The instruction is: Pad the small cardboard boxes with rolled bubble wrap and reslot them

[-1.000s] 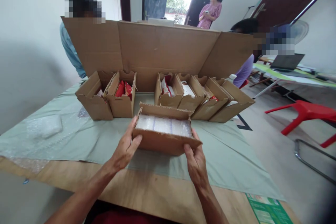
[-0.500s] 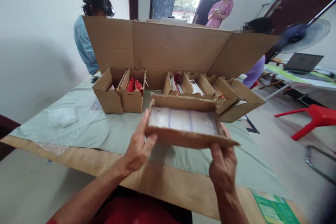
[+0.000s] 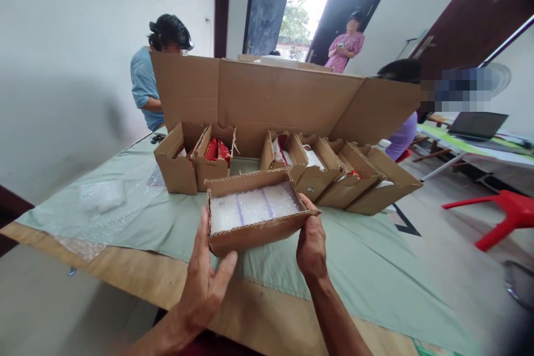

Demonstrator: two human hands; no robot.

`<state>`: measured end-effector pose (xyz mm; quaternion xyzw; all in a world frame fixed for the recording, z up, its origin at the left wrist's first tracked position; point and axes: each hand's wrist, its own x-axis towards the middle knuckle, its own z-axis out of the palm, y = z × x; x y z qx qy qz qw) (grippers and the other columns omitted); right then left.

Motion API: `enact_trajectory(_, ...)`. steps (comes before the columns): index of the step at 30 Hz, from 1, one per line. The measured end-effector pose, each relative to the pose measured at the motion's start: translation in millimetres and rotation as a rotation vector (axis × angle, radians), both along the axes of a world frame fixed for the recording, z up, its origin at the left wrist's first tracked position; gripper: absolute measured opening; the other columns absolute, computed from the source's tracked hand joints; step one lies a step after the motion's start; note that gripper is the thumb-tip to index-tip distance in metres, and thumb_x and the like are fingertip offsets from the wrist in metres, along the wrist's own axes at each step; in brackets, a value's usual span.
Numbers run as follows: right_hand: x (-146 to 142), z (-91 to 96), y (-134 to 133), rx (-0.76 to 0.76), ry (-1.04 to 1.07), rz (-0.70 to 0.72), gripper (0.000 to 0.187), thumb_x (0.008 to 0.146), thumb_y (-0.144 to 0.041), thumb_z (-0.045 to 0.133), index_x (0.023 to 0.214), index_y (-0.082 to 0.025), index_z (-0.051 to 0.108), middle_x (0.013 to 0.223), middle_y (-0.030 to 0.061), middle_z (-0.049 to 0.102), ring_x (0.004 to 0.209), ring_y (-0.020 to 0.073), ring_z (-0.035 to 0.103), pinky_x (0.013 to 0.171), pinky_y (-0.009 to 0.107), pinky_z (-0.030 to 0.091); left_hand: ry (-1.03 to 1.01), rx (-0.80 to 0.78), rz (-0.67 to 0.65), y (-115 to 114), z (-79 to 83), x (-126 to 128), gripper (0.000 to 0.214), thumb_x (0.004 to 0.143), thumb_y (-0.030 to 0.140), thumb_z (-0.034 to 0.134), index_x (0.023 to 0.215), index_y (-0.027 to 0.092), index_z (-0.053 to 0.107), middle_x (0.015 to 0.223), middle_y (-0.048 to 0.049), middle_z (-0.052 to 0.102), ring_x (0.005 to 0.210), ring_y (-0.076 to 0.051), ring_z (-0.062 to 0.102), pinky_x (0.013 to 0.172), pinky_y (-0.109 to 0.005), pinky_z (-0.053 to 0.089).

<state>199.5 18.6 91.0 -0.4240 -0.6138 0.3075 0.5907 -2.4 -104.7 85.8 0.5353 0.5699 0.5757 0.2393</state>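
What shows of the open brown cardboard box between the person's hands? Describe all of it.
The oblong open-topped brown cardboard box has rough cut edges showing corrugation. White bubble-wrap-like packing with purple stripes lies inside, below the rim. The box appears tilted toward the viewer, over pale green cloth, before a row of brown cardboard boxes. The right hand grips its right end; the left hand is open along its left end, contact unclear.

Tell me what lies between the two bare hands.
Between the left hand and right hand, the head view shows a brown rectangular cardboard box with white bubble-wrapped contents.
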Motion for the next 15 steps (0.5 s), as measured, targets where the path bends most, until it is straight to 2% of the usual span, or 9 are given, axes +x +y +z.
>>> enact_trajectory(4, -13, -6.2, 47, -0.026, -0.079, 0.071, 0.068, 0.099, -0.067, 0.031, 0.144, -0.02, 0.049, 0.147, 0.0132, 0.056, 0.137, 0.0287, 0.052, 0.117, 0.049, 0.037, 0.158, 0.032, 0.017, -16, -33.4, 17, 0.089, 0.095, 0.026, 0.056, 0.164, 0.032, 0.001, 0.173, -0.0093, 0.009, 0.158, -0.034, 0.016, 0.125, -0.059, 0.026)
enact_trajectory(8, -38, -9.3, 92, -0.082, -0.141, 0.14, 0.091, 0.089, -0.082, 0.033, 0.154, -0.019, 0.037, 0.16, 0.0155, 0.043, 0.149, 0.0292, 0.037, 0.124, 0.049, 0.026, 0.334, 0.081, -0.042, -18, -52.3, 26, 0.09, 0.092, 0.02, 0.056, 0.164, 0.031, 0.003, 0.173, -0.0128, 0.004, 0.158, -0.038, 0.015, 0.121, -0.061, 0.033)
enact_trajectory(11, -47, -27.4, 98, -0.076, -0.128, 0.165, 0.092, 0.091, -0.08, 0.032, 0.16, -0.019, 0.028, 0.168, 0.013, 0.03, 0.155, 0.0264, 0.028, 0.127, 0.047, 0.021, 0.39, 0.09, -0.081, -14, -62.9, 32, 0.092, 0.091, 0.017, 0.056, 0.165, 0.031, 0.004, 0.174, -0.0104, -0.005, 0.158, -0.039, 0.008, 0.12, -0.061, 0.034)
enact_trajectory(15, -39, -68.1, 84, -0.121, -0.086, 0.208, 0.082, 0.096, -0.075, 0.029, 0.16, -0.024, 0.029, 0.168, 0.009, 0.031, 0.155, 0.0246, 0.029, 0.126, 0.048, 0.023, 0.377, 0.075, -0.08, -11, -73.5, 40, 0.092, 0.089, 0.013, 0.055, 0.165, 0.031, 0.006, 0.173, -0.0089, -0.007, 0.158, -0.041, 0.006, 0.12, -0.063, 0.033)
